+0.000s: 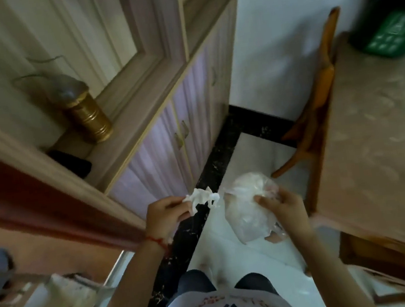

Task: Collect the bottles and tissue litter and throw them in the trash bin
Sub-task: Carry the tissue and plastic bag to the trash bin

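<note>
My left hand (164, 216) pinches a crumpled white tissue (202, 197) at waist height, over the floor beside the cabinet. My right hand (284, 207) grips a translucent white plastic bag (247, 206), bunched and rounded, just right of the tissue. Tissue and bag are nearly touching. A green and black container (390, 25) that may be a trash bin stands at the top right, beyond the table. No bottles can be made out in my hands; what the bag holds is hidden.
A wooden cabinet (159, 143) with pale doors runs along the left, with a gold canister (88, 116) on its ledge. A table with a beige cloth (378, 130) fills the right, with a wooden chair (318, 102) against it. Between them lies a narrow white tiled floor strip (258, 256).
</note>
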{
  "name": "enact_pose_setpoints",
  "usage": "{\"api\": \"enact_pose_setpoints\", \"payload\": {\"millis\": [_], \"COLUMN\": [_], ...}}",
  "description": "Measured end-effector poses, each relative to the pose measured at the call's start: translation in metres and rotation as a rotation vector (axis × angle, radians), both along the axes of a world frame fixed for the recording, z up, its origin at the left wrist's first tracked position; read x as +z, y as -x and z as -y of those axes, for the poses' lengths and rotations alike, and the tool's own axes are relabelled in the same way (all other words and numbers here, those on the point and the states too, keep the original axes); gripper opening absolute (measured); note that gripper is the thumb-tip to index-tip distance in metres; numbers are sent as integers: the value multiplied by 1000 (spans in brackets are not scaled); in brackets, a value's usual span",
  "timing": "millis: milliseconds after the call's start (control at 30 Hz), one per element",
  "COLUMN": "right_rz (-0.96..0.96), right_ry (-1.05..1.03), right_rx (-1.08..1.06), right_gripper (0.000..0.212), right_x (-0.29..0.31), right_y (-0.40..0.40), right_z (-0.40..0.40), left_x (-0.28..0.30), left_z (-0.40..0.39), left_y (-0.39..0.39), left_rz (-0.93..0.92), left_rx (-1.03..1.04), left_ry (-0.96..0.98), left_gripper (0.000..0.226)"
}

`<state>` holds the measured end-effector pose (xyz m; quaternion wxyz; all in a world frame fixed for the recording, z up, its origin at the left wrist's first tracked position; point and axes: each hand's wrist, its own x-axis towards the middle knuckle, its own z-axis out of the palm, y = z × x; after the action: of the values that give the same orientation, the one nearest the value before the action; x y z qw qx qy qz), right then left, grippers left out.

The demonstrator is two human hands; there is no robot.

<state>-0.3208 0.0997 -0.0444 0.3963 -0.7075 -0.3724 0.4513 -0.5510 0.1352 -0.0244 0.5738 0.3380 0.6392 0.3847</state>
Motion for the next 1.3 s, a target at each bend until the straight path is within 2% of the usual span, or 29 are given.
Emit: {"api": "enact_pose_setpoints", "payload": {"millis": [233,533,867,1000,1133,1300], "right_rz": [-56,-20,-4,18,-49,-67], "right_ry": [15,-14,-13,-22,-36,-46], "right_rx": [-254,-385,-401,-382,-403,-436], "right_gripper": [27,20,16,29,30,20], "right_x": [2,5,2,12,17,18], "right_y": [-7,-33,-109,-139,-162,-186], "right_z": [-4,-51,-177,-227,-273,-337], "left_x": [2,-3,-12,-11,-8,-8], "left_z": [-65,-139,-265,-315,-364,-437], "left_y": [-17,-63,-137,-165,-191,-228], "left_rz": [-15,22,55,69,73,94], "left_rx": [-235,-339,-322,-321,-339,-360], "left_ry": [-3,19,41,41,36,33], "left_gripper": [18,21,11,10,11,13]}}
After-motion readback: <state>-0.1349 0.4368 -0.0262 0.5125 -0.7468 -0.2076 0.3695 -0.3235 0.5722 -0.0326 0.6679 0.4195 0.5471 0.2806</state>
